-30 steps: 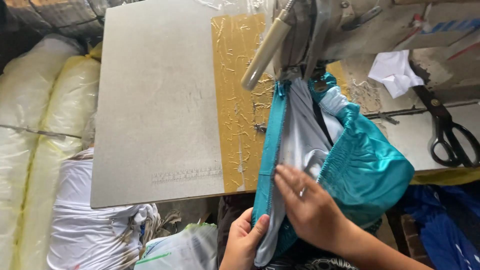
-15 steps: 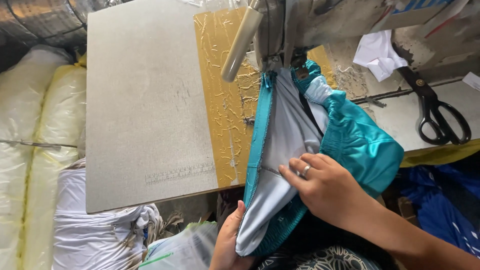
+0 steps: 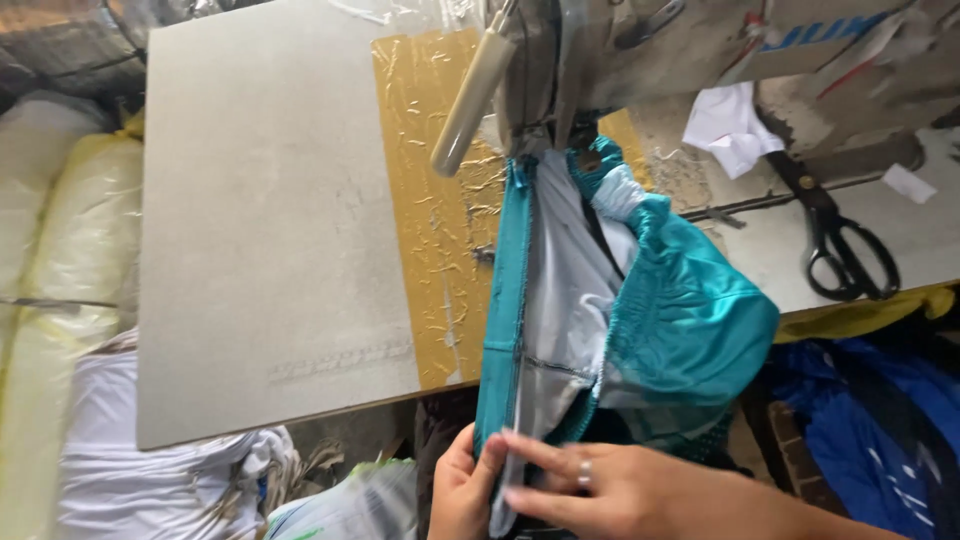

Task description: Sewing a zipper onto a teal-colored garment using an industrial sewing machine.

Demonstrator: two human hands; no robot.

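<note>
1. The teal garment (image 3: 690, 320) lies on the surface (image 3: 270, 250) in front of the sewing machine (image 3: 600, 50). Its far end is tucked under the machine's foot at twelve o'clock, and its near end hangs over the surface edge toward the hands at six o'clock.

2. The left hand (image 3: 462, 495) pinches the teal edge band from below, thumb on top, just off the surface edge. The right hand (image 3: 610, 490), a ring on one finger, lies flat over the pale grey lining (image 3: 560, 310), fingers together and pointing toward nine o'clock, pressing the layers against the left hand.

3. To do this well, I would keep the band taut in a straight line from hands to foot, both layers level at the raw edge, with even tension from both hands so the slippery cloth neither puckers nor drifts sideways.

4. The shell is glossy and satin-like, gathered into elastic ruffles at three o'clock of the seam. The lining looks matt and smooth. A dark cord or strap runs along the inside.

5. The surface is a dull grey board with a strip of crinkled yellow tape (image 3: 430, 200) beside the seam. A cream cylindrical handle (image 3: 472, 95) slants down from the machine.

6. Black scissors (image 3: 835, 240) and a white scrap (image 3: 732, 125) lie at two o'clock, well apart from the garment. Plastic-wrapped bundles (image 3: 60, 260) sit at nine o'clock, with blue cloth (image 3: 870, 410) at four o'clock.
</note>
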